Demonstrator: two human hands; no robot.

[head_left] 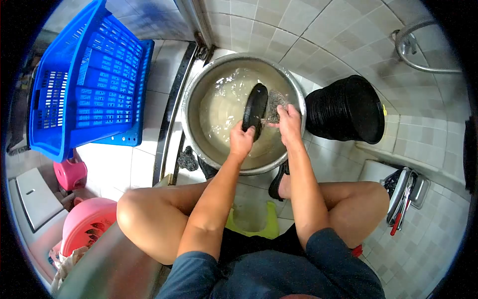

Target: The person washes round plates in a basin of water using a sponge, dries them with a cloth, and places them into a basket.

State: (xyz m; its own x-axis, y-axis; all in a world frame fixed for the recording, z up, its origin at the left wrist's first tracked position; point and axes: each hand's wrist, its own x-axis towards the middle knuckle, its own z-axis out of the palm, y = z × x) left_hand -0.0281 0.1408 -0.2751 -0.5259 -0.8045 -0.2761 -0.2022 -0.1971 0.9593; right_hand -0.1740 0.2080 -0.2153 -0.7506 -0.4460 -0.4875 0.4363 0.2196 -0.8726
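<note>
Over a large metal basin (191,127) of cloudy water, my left hand (242,141) is closed on the lower end of a black dish (257,107). The dish is tilted so that it looks like a narrow oval, with wet highlights on its surface. My right hand (289,122) pinches a grey mesh scourer (277,103) just to the right of the dish. The scourer's left edge comes close beside the dish. Both hands are above the basin, inside its rim.
A blue slotted basket (102,94) stands at left, near a pink stool (70,172) and a pink tub (89,224). Right of the basin lies a ribbed black stack (338,109). A dark scouring pad (187,159) is on the floor. Tongs (402,209) lie far right.
</note>
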